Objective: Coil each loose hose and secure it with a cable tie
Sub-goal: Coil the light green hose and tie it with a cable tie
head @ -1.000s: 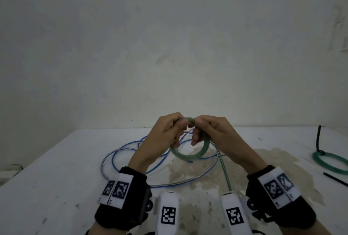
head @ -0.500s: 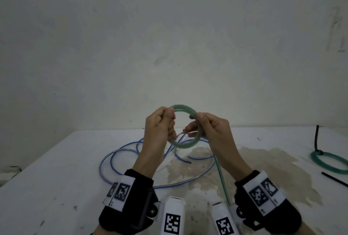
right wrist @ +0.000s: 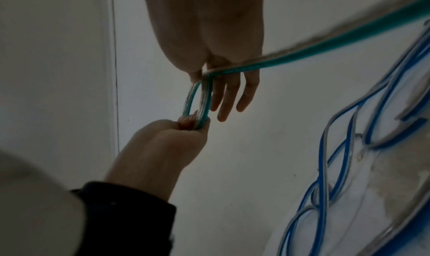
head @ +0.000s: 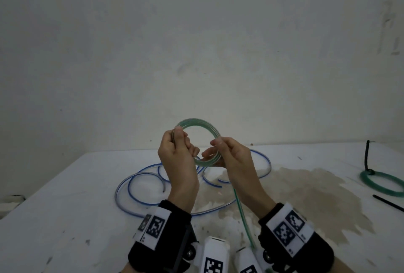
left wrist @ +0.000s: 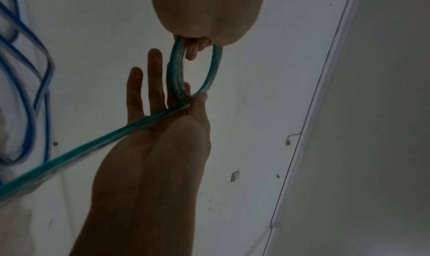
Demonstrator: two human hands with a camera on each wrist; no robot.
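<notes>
Both hands hold a small coil of green hose [head: 197,123] up above the white table [head: 65,207]. My left hand [head: 177,139] grips the coil's left side with curled fingers. On the right side, my right hand [head: 215,148] pinches it between thumb and forefinger, the other fingers [left wrist: 154,80] straight. The hose's loose tail [head: 241,213] runs from the right hand down toward me. A loose blue hose [head: 140,185] sprawls on the table behind the hands. The right wrist view shows the coil [right wrist: 189,98] edge-on between the two hands.
A second green coil [head: 380,185], tied with a black cable tie [head: 367,154], lies at the table's right edge. A loose black cable tie [head: 387,202] lies just in front of it. A brownish stain [head: 306,196] marks the table's middle right. A bare wall stands behind.
Both hands have risen from just above the table, lifting the green coil. They have moved apart to opposite sides of the ring, which now faces me.
</notes>
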